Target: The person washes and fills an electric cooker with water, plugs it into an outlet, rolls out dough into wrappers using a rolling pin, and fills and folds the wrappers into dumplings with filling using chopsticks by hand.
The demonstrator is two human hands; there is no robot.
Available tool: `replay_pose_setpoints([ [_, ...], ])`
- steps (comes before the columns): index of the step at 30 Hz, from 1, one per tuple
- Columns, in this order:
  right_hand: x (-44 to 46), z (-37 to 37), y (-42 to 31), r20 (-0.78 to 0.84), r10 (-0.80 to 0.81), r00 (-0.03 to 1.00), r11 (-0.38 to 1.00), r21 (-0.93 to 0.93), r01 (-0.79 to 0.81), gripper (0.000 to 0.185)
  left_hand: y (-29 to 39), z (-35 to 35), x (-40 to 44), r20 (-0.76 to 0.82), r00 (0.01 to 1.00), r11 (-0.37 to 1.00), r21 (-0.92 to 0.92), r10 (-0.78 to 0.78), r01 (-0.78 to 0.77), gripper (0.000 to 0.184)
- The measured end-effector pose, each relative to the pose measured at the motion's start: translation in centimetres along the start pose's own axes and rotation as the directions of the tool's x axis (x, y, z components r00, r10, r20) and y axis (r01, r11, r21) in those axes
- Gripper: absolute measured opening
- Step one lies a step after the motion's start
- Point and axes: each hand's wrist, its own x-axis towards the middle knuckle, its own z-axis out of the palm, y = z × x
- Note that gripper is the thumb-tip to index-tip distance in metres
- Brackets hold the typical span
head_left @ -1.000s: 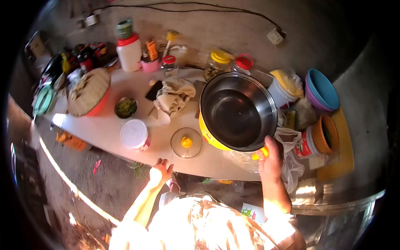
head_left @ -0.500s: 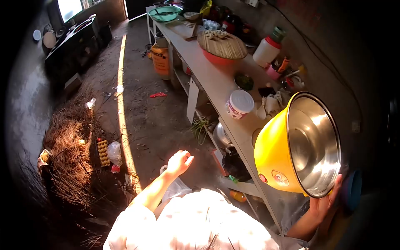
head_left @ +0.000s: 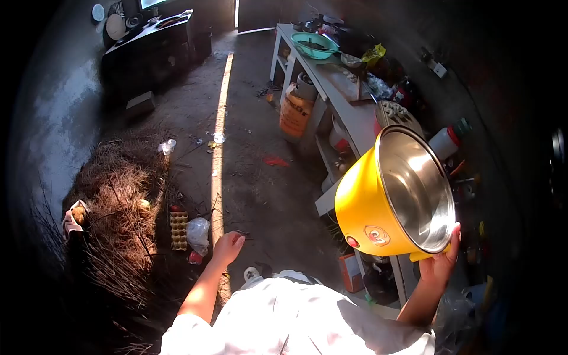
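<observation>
A yellow pot (head_left: 364,207) with a shiny steel inside is tilted in the air at the right, its opening turned rightward. My right hand (head_left: 439,260) grips it low on the right, by the yellow handle. My left hand (head_left: 228,247) hangs over the floor near a strip of sunlight, with fingers curled and no object visible in it. Behind the pot runs the long table (head_left: 349,121), with a covered basin (head_left: 399,113) and a white jar with a red collar (head_left: 444,144) partly beyond the pot.
A green basin (head_left: 315,46) sits at the table's far end. An orange sack (head_left: 296,113) stands beneath. Left are a brushwood pile (head_left: 115,201), an egg tray (head_left: 178,231), a plastic bag (head_left: 198,235) and a dark stove (head_left: 148,56). Red litter (head_left: 275,161) lies on the floor.
The view has swung left from the table to the floor and stove. The pot has been lifted and tilted in my right hand. My left hand has moved away from the table edge.
</observation>
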Motion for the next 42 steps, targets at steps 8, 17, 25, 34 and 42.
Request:
replay_pose_setpoints([
  [8,18.6,14.7,16.0,0.082,0.094,0.992,0.995,-0.042,-0.091,0.028,8.4,-12.5,11.5,0.478,0.848,0.862,-0.505,0.228,0.053,0.03],
  [17,42.3,28.7,32.4,0.231,0.373,0.899,0.925,-0.167,-0.34,0.03,17.4,-23.7,33.2,0.285,0.926,0.911,-0.394,0.247,-0.122,0.033],
  [25,59.2,37.8,50.3,0.37,0.285,0.884,0.938,-0.296,-0.179,0.036,13.6,-27.1,57.4,-0.218,0.945,0.683,-0.652,0.245,-0.327,0.039],
  [34,81.0,50.1,63.7,0.322,0.195,0.926,0.932,-0.355,-0.073,0.041,14.7,-41.0,84.0,-0.082,0.99,0.797,-0.587,0.116,-0.142,0.03],
  [42,101.3,59.2,73.9,0.302,0.146,0.942,0.969,-0.238,-0.074,0.035,15.3,-48.1,107.0,-0.222,0.973,0.622,-0.753,0.067,-0.215,0.033],
])
